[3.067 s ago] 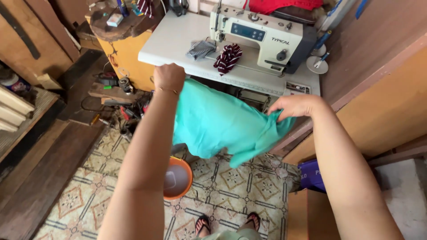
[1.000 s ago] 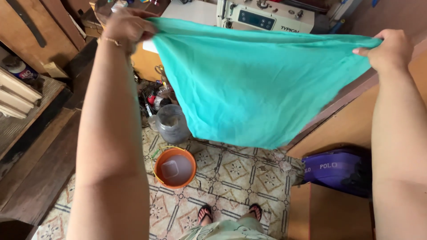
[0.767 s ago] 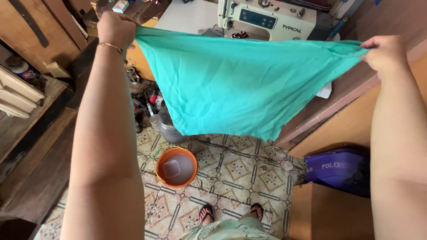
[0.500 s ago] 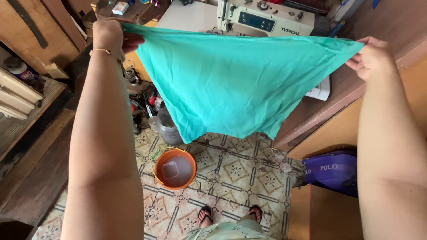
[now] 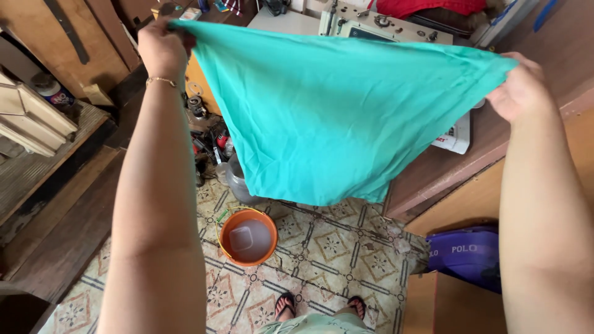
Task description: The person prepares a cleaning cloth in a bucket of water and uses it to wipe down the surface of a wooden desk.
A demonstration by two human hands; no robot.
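The teal cloth (image 5: 334,117) hangs spread between both hands and hides most of the sewing machine (image 5: 383,21) behind it. The left hand (image 5: 162,46) pinches one top corner, the right hand (image 5: 520,93) the other, fingertips tucked out of sight in the folds. The cloth's long top edge runs hand to hand, its lower point sagging midway. Below, open tiled floor (image 5: 322,247) holds an orange bucket (image 5: 247,236).

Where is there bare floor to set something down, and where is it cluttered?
Free: patterned tile floor between the orange bucket, the sandalled feet and the purple bag; also the wooden floorboards at left. Crowded: tools and a jar beneath the teal cloth, which the left hand and right hand hold spread.
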